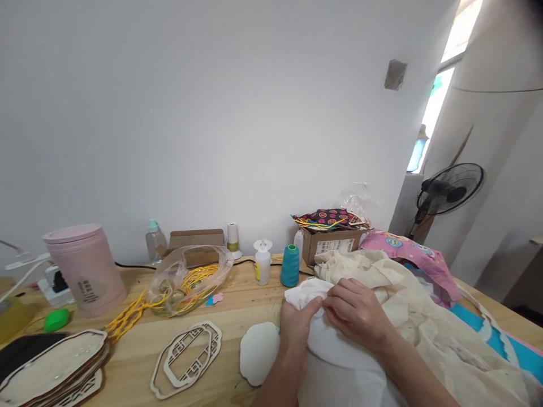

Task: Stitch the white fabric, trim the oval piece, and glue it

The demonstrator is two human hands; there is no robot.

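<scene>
Operator A: How are your fingers standing?

Operator B: My left hand [298,322] is clamping the white cloth [335,346] between thumb and fingers, the thumb lying on top. My right hand [360,317] is bunching its fingers together on the same cloth, just beside the left thumb; its fingertips are partly hiding from view.

Operator A: Where is the white cloth resting?

Operator B: Its gathered edge is sitting in my grip above the wooden table [229,353]. The rest is hanging down between my forearms.

Operator A: What is lying next to the hands?

Operator B: On the left, a white scalloped pad [258,355] is lying flat near my left forearm. On the right, a cream cloth [394,277] is spreading in loose folds beside and behind my right hand.

Operator A: And beyond those?

Operator B: A teal thread cone [290,268] is standing upright behind my left hand, with a white bottle [263,268] standing to its left. A cardboard box [324,246] is standing behind the cream cloth, and a pink patterned bag [409,249] is lying to the right of the box. Further left, wooden frames [169,374] are lying on the table, yellow cords [199,277] are spilling from a clear plastic bag, and a pink canister [89,277] is standing upright.
</scene>
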